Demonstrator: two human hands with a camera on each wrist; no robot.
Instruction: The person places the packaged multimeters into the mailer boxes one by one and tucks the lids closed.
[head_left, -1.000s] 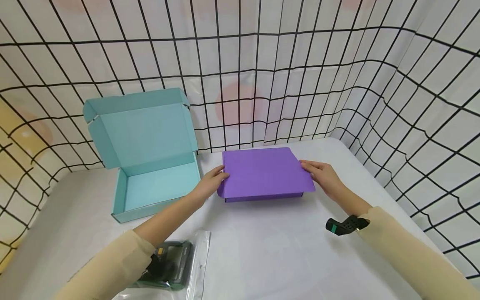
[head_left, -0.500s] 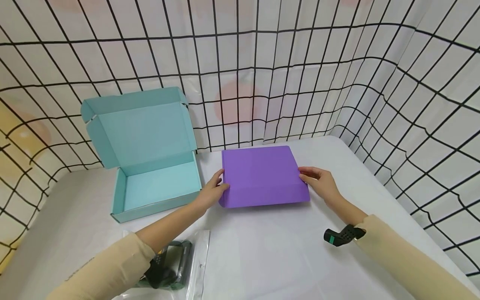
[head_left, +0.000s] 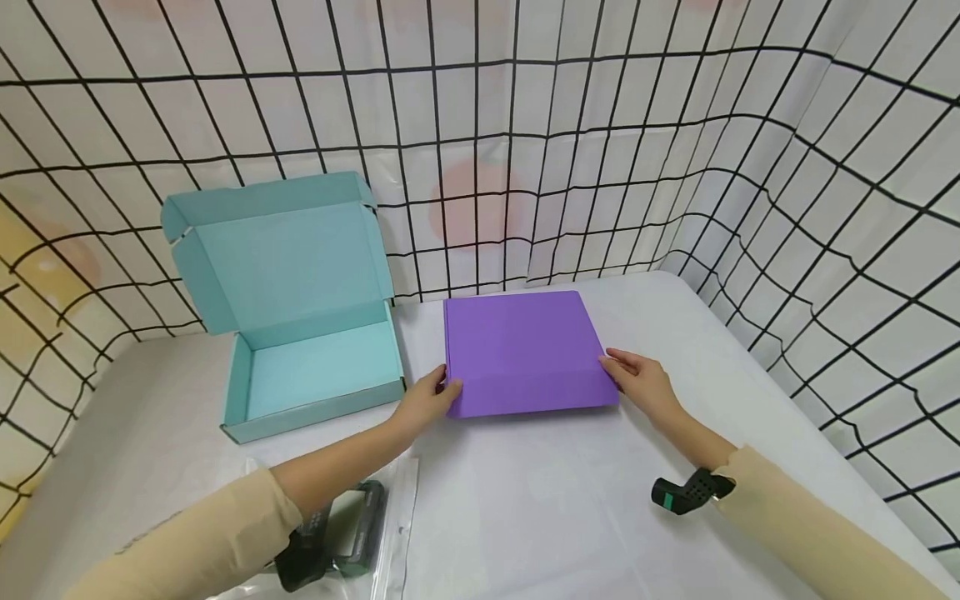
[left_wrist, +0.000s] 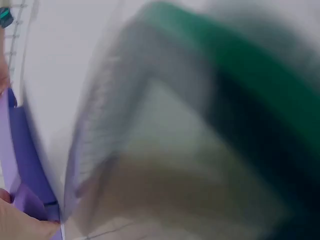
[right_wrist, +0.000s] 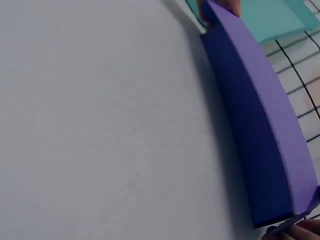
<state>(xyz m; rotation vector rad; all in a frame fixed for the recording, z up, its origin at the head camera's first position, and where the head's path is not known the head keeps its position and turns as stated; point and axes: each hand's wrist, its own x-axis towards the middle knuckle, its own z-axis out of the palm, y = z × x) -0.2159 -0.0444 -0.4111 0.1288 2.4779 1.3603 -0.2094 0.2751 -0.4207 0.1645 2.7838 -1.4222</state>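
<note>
A purple cardboard mailer box (head_left: 525,350) lies on the white table with its lid lowered. At its left front corner my left hand (head_left: 426,404) pinches the lid's side, thumb on top. My right hand (head_left: 641,383) pinches the lid's right edge with thumb and fingers. In the right wrist view the front flap of the purple lid (right_wrist: 272,100) still sticks outward over the dark front wall (right_wrist: 245,130). The left wrist view has my left thumb (left_wrist: 27,225) against a folded purple side flap (left_wrist: 30,202). What lies inside the box is hidden.
A light-blue mailer box (head_left: 322,367) stands at the left with its lid raised. Below my left forearm, a dark green and black device (head_left: 356,529) with a screen lies in a clear plastic bag (head_left: 397,521), partly covered. Black wire mesh (head_left: 510,167) borders the table behind and right.
The purple lid's front flap has tipped downward, covering the front wall in the head view. Both hands have slid toward the front corners of the lid.
</note>
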